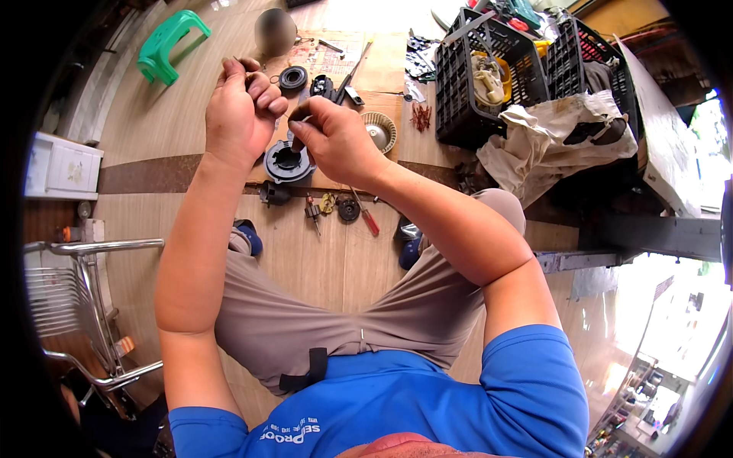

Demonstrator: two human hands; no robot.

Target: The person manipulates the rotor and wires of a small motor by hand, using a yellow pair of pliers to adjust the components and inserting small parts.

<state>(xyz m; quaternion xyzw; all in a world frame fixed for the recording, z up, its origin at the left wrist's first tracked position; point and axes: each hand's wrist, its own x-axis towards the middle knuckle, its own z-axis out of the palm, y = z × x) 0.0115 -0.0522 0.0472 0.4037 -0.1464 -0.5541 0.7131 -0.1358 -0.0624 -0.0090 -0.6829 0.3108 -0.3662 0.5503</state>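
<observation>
My left hand (246, 111) is raised with its fingers curled and the thumb against the index finger. Anything between them is too small to make out. Close by on the right, my right hand (340, 141) pinches thumb and fingers together; what they hold cannot be made out. Below the hands lies a grey round housing (279, 172) with a dark centre. A black ring-shaped part (292, 78) and a pale finned fan wheel (389, 131) lie nearby. Nearer my feet are a motor armature (313, 210), a black disc (349, 211), a brass-coloured part (328, 203) and a red-handled screwdriver (370, 221).
Cardboard (382, 65) on the floor bears black parts and tools. At right stand black plastic crates (466, 114) and a crumpled pale cloth (527, 137), near reddish-brown small pieces (421, 117). A green stool (160, 49) is far left, a metal-framed chair (99, 248) left.
</observation>
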